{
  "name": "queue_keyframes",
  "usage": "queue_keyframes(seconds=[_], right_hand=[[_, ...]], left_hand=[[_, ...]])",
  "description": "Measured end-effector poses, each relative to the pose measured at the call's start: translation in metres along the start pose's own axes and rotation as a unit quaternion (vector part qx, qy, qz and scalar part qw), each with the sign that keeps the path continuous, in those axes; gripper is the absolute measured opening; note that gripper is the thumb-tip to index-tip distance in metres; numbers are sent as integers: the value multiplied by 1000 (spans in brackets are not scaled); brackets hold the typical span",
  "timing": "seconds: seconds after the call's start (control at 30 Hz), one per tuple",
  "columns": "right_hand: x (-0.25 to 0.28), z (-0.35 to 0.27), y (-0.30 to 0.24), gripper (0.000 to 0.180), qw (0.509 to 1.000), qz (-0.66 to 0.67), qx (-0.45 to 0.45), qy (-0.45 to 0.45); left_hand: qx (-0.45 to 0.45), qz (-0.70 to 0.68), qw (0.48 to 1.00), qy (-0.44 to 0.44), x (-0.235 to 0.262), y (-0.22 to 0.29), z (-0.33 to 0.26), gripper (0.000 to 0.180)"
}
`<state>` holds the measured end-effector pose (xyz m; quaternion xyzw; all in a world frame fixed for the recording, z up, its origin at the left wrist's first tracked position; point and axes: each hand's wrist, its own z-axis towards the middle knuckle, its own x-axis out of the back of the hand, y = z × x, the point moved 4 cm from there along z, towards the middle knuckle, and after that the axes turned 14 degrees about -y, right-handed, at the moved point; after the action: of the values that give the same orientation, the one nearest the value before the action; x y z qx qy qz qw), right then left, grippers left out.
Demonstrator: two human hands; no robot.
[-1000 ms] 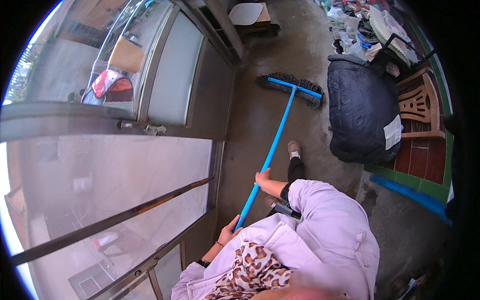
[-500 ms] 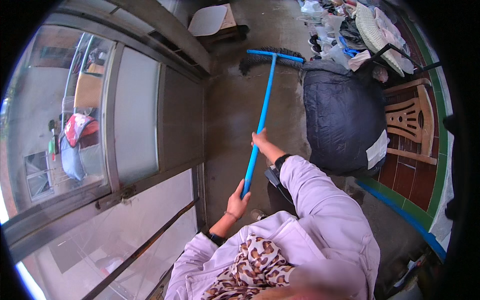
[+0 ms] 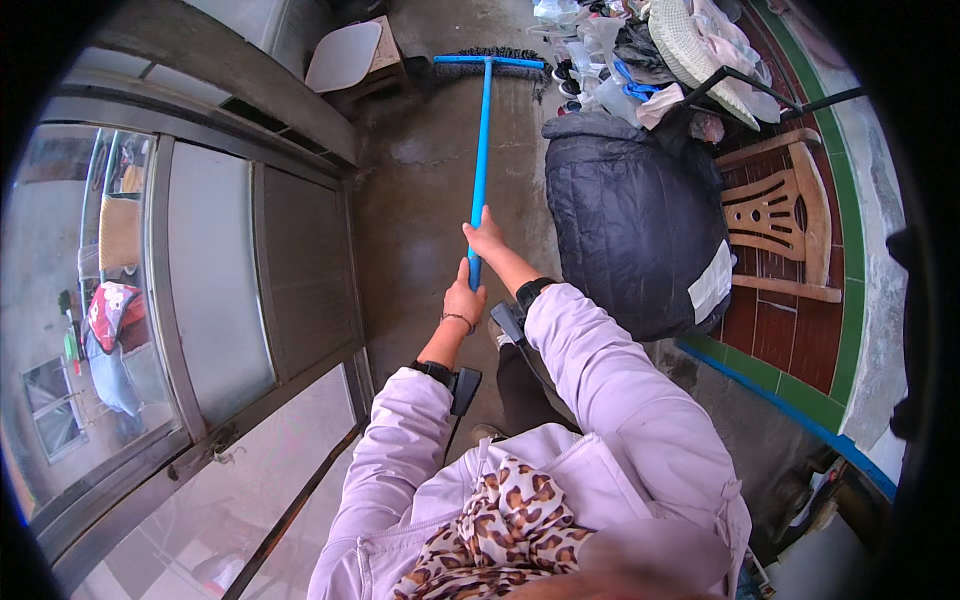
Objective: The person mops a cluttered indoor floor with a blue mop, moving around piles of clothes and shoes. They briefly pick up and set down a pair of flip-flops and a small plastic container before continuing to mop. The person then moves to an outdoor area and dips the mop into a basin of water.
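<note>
Both hands grip the blue handle of a push broom [image 3: 481,150]: the right hand [image 3: 486,238] is closed around the shaft higher up, and the left hand [image 3: 464,301] is closed around its lower end. The broom head [image 3: 490,62] rests on the concrete floor [image 3: 420,200], ahead of the person, left of a dark padded bundle [image 3: 635,225] and near a brown plastic chair [image 3: 780,215].

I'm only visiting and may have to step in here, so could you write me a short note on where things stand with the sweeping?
Left hand: gripped on the near end of the blue broom handle.
Right hand: gripped on the same handle, just ahead of the left.
Broom head: down on the concrete floor at full reach, close to a small wooden stool.
Beside the path: a dark padded bundle and a wooden chair.
Done: cannot tell; no swept pile shows.
Left: probably the floor between broom head and feet.
</note>
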<state>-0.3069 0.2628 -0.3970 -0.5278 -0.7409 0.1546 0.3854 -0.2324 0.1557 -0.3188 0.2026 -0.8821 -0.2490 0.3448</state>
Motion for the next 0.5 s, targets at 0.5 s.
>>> queue_keyframes(seconds=[0.5], right_hand=[[-110,-160,67,81,977,-154,-63,-132]], left_hand=[[42,6,997,-67,-67,-123,-215,70]])
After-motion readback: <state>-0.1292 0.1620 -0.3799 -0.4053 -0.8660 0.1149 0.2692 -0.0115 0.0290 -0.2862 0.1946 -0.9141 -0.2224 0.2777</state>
